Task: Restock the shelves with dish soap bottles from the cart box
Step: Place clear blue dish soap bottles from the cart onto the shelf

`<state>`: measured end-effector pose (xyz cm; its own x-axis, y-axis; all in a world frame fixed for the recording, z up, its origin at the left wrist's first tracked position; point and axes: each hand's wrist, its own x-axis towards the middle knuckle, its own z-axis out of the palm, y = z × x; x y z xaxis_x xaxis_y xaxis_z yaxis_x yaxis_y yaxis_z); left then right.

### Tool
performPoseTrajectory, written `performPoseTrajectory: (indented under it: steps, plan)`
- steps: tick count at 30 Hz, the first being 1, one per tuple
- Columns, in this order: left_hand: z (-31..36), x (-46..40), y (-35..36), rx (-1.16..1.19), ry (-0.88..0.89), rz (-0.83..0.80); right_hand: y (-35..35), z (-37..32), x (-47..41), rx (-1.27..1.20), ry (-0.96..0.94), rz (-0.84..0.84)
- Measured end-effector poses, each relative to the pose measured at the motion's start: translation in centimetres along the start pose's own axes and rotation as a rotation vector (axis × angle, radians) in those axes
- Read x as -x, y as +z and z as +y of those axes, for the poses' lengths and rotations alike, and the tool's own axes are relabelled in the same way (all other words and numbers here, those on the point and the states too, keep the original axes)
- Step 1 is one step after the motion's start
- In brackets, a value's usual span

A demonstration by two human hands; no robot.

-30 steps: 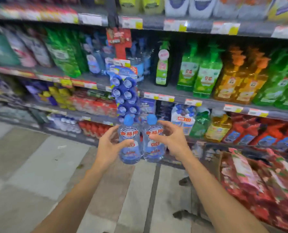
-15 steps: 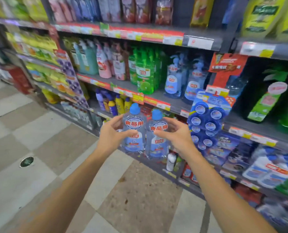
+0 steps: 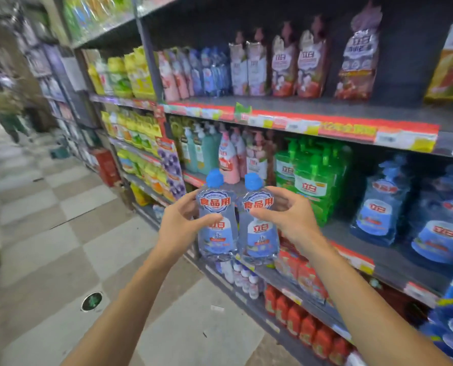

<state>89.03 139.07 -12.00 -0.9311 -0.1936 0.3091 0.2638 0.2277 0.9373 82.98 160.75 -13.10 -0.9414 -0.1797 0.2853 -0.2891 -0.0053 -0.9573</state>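
Note:
Two clear dish soap bottles with blue caps and red-lettered labels are held upright side by side in front of the shelves. My left hand (image 3: 180, 220) grips the left bottle (image 3: 216, 223) round its side. My right hand (image 3: 286, 215) grips the right bottle (image 3: 259, 225) the same way. The bottles touch each other. Matching blue soap bottles (image 3: 381, 204) stand on the middle shelf (image 3: 394, 257) to the right, with a bare stretch of shelf in front of them. The cart box is out of view.
Green pump bottles (image 3: 310, 178) stand just behind my right hand. Refill pouches (image 3: 283, 64) line the shelf above, red bottles (image 3: 307, 328) the bottom shelf. Checkered floor (image 3: 61, 233) of the aisle spreads to the left. A blurred person (image 3: 8, 114) stands far down it.
My view has swung left and up along the shelving. Both hands have kept their grip on the two bottles and raised them toward the middle shelf.

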Motion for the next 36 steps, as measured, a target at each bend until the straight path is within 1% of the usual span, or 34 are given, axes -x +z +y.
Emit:
performPoseTrajectory:
  steps: [4, 9, 14, 18, 27, 32, 36]
  plan:
    - [0.1, -7.8, -3.2, -0.058, 0.037, 0.035, 3.0, -0.3, -8.5, -0.058, -0.048, -0.022]
    - [1.0, -16.1, -6.4, -0.063, 0.091, 0.088, 6.3, -1.7, -18.2, -0.142, -0.109, -0.037]
    - [1.1, -22.9, -9.6, -0.024, 0.115, 0.117, 9.5, -3.6, -25.7, -0.126, -0.179, -0.066]
    - [0.3, -28.0, -12.4, -0.056, 0.151, 0.105, 12.7, -4.6, -31.3, -0.112, -0.206, -0.026]
    - [-2.5, -40.9, -21.0, -0.012, 0.258, 0.026, 21.4, -5.9, -42.2, -0.034, -0.259, 0.042]
    - [-2.9, -48.5, -25.6, 0.005, 0.318, -0.089, 25.3, -6.2, -47.8, 0.018, -0.254, 0.121]
    - [-2.2, -53.9, -27.2, 0.029, 0.391, -0.202, 26.4, -7.1, -51.6, 0.078, -0.291, 0.198]
